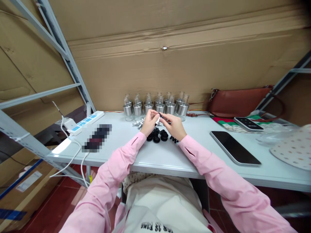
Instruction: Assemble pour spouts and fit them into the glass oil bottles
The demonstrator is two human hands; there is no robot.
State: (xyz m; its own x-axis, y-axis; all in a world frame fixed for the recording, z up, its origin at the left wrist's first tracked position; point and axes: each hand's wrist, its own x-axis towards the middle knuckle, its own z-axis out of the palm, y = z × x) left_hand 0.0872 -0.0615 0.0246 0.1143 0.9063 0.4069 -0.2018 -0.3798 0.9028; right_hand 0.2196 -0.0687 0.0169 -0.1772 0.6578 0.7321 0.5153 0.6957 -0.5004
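Note:
Above the middle of the table, my left hand [150,122] and my right hand [173,124] meet at the fingertips. Both are closed in a pinch. Between them is a small white piece [158,119] with a dark bit by it, too small to name; the left fingers grip the white part and the right fingers the dark bit. Black round caps [156,136] lie just below the hands. Small black parts [174,139] are scattered under my right wrist, and silvery metal pieces [138,123] lie left of my left hand. Behind stand several glass bottles with metal bands [138,109].
A phone [234,147] lies on the table [160,161] at the right, with a dark-faced device [248,124] beyond it. A brown bag [239,102] rests against the cardboard wall [170,71]. At the left are a power strip [87,121], a white cable [79,152] and a blurred-out object.

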